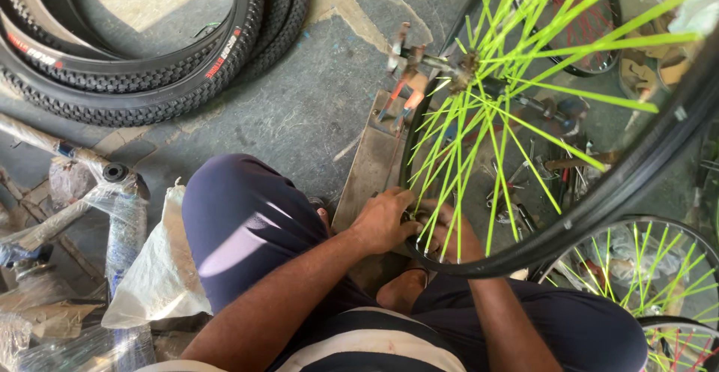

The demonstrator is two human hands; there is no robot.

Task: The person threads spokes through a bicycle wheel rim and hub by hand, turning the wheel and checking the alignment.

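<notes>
While both hands' grip closes, rim [599, 200] sits between.

The wheel [569, 117] has a black rim and bright lime-green spokes running to a metal hub near the top. It stands tilted over the lap, its lower rim low between the knees, beside a second similar wheel [636, 267].

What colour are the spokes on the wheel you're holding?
Bright lime green spokes on a black rim, gripped by the left hand and right hand; seen in the head view.
</notes>
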